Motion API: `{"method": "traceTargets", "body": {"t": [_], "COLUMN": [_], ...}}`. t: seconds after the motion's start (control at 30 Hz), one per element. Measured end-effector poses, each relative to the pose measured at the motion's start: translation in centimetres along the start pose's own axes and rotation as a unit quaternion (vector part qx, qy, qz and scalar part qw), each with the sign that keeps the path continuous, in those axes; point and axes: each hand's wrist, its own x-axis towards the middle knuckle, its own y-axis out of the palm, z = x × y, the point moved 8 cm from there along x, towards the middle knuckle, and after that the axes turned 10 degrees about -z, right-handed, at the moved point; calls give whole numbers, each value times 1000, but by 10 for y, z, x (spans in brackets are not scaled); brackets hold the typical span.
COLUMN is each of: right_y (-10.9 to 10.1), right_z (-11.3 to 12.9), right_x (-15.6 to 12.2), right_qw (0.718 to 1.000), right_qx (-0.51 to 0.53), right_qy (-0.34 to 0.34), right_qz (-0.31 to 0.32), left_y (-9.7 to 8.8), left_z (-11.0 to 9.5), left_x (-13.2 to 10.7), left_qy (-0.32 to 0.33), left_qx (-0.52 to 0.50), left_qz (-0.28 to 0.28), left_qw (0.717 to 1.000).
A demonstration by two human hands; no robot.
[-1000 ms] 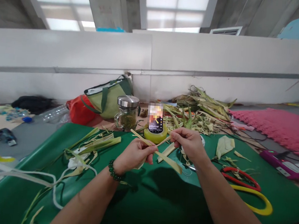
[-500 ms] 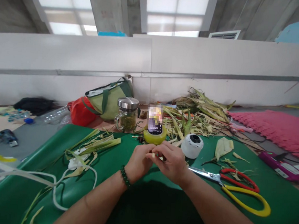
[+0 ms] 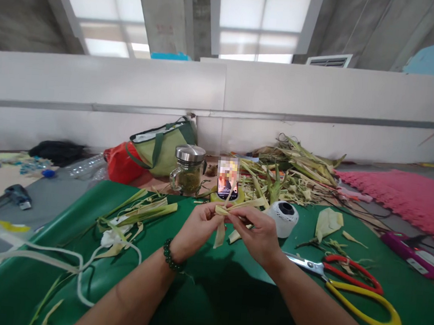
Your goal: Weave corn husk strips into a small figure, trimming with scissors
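My left hand and my right hand meet above the green mat, both pinched on pale yellow-green leaf strips. The fingertips touch at the top, where the strips cross. One strip hangs down between the hands and another sticks out to the right towards the white thread spool. A dark bead bracelet circles my left wrist.
Scissors with red and yellow handles lie right of my hands. Behind stand a glass jar, a phone on a yellow tape roll, a green bag and a heap of husks. Loose leaves and white cord lie left.
A second ago my hands were apart, stretching a long strip. They came together half a second ago, and now the strips are folded and crossed between the fingertips. The view has shifted slightly.
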Motion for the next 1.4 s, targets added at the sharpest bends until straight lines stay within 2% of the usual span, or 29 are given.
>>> {"method": "traceTargets", "body": {"t": [0.1,0.23,0.37,0.5,0.57,0.6,0.67,0.7,0.77,0.83,0.87,0.93,1.03,1.13,1.2,1.3,1.37,1.4], "right_y": [-1,-2,-4,21,29,29,24,18,6,0,0,-1,-4,-3,2,10,10,9], "right_z": [3,12,33,54,57,57,53,46,22,-2,-10,-15,-16,-23,-31,-39,-34,-29], "right_x": [-1,-2,-3,-18,-25,-27,-24,-18,-6,-2,-1,0,3,4,2,-4,-6,-5], "right_qw": [999,991,953,905,896,901,934,957,993,998,995,991,991,986,973,931,917,919], "right_qx": [-13,-85,-224,-267,-250,-225,-147,-106,-39,4,19,37,37,46,79,146,162,163], "right_qy": [-36,-100,-202,-321,-348,-350,-307,-253,-98,49,94,128,129,157,207,305,317,295], "right_qz": [-3,-5,-26,82,117,123,111,90,45,28,31,32,13,22,57,136,182,205], "left_y": [3,-1,-8,-8,-7,-7,-5,-4,0,5,7,11,13,11,4,-10,-17,-19], "left_z": [-3,-6,-2,2,4,4,4,4,5,4,2,-2,-6,-7,-7,-8,-8,-9], "left_x": [-2,-1,2,2,1,0,-1,-2,-4,-7,-8,-9,-10,-9,-6,1,4,5], "left_qy": [0,39,25,-1,-12,-13,-13,-20,-42,-54,-50,-32,2,16,10,-6,-11,-9], "left_qx": [1,32,14,-17,-9,-1,10,10,4,2,5,17,46,68,68,51,39,36], "left_qz": [22,-12,-54,-50,-44,-42,-33,-24,6,41,56,77,90,79,51,-1,-23,-31], "left_qw": [1000,999,998,999,999,999,999,999,999,998,997,996,995,994,996,999,999,999]}}
